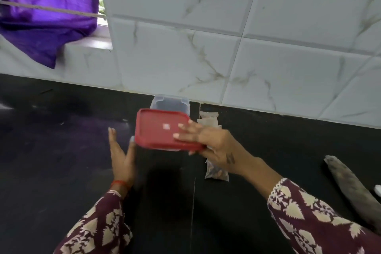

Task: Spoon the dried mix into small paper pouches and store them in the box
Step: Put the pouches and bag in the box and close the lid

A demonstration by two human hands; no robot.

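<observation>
A red plastic lid (158, 130) is held tilted above the black counter (61, 150). My right hand (208, 142) grips its right edge, fingers on top and thumb underneath. My left hand (121, 156) is flat and upright, with a fingertip touching the lid's left edge. Behind the lid stands the clear plastic box (171, 104), open, against the wall. Small filled paper pouches (208, 119) lie to the right of the box, partly hidden by my right hand. Another pouch (216, 172) with brown dried mix lies below my right wrist.
A grey, cloth-like long object (350, 181) lies at the right on the counter, with a small white thing (378, 189) at the frame edge. White marble tiles (206, 47) back the counter. A purple cloth (47, 12) hangs over the window sill at top left.
</observation>
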